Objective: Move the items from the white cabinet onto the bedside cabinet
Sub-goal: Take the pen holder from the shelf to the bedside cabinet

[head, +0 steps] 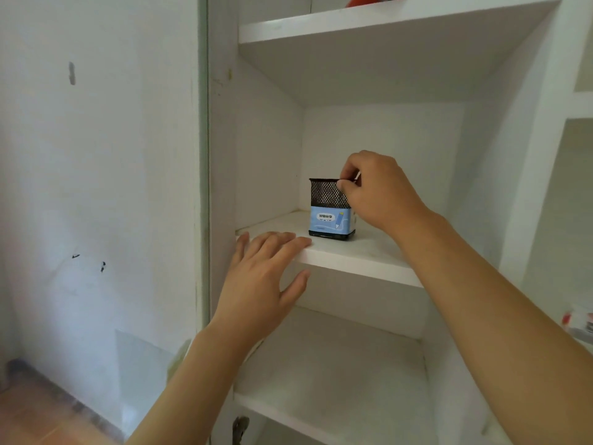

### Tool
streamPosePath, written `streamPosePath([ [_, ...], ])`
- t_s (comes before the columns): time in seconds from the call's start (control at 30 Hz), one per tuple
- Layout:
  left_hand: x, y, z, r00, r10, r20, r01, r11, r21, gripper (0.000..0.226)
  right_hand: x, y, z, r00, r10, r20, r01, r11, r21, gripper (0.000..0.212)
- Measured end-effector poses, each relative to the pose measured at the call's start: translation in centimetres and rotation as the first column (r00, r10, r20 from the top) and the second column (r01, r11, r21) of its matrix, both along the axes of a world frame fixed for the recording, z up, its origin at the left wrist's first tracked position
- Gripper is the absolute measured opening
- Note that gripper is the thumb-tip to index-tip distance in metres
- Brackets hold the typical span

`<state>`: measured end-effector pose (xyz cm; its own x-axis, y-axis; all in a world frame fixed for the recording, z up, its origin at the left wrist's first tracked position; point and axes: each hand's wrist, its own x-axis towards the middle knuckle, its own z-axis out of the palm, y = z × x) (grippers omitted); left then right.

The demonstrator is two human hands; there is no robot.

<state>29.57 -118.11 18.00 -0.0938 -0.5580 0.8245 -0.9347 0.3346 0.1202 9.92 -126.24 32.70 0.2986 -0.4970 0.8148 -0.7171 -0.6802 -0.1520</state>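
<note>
1. Pen holder (330, 208), a black mesh cup with a blue paper band, stands upright near the centre of the frame on the middle shelf (359, 252) of the white cabinet (221, 155), set back a little from the shelf's front edge.

2. Right hand (375, 191) comes in from the lower right and pinches the holder's top rim at its right corner, thumb and fingers curled onto the mesh edge. The holder's base appears to sit on the board, so the lift looks not yet begun.

3. Left hand (263, 268) lies flat with straight fingers on the shelf's front lip at centre left, thumb under the edge; it holds nothing and seems only to steady the person.

4. Risks from here, as I judge them:
   - The pinch is on one corner of a thin rim. Lifted that way, the holder would likely hang tilted and could twist out of the fingers.
   - A tilted base could catch the shelf's front edge on the way out and knock the grip loose.
   - Whether anything sits inside the holder cannot be told; loose contents would spill if it tips.

5. The bedside cabinet is out of view, so the carry has an unseen end point. An orange object (362, 0) shows on the shelf above, at the top edge of the frame.
</note>
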Motion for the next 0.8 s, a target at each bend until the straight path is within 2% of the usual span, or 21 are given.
streamPosePath([
  [0.43, 0.01, 0.00, -0.02, 1.000, -0.013, -0.017, 0.012, 1.000, -0.009, 0.045, -0.16, 0.29, 0.00, 0.997, -0.072, 0.010, 0.072, 0.997, 0.005, 0.033],
  [0.63, -0.02, -0.04, 0.01, 1.000, -0.014, -0.019, 0.014, 1.000, -0.013, 0.045, -0.37, -0.01, 0.02, 0.993, -0.116, -0.016, 0.117, 0.992, 0.053, 0.029],
  [0.8, -0.13, -0.21, -0.05, 0.999, -0.022, -0.032, 0.022, 1.000, -0.014, 0.045, -0.38, -0.48, -0.01, 0.995, -0.091, 0.036, 0.088, 0.994, 0.072, 0.024],
])
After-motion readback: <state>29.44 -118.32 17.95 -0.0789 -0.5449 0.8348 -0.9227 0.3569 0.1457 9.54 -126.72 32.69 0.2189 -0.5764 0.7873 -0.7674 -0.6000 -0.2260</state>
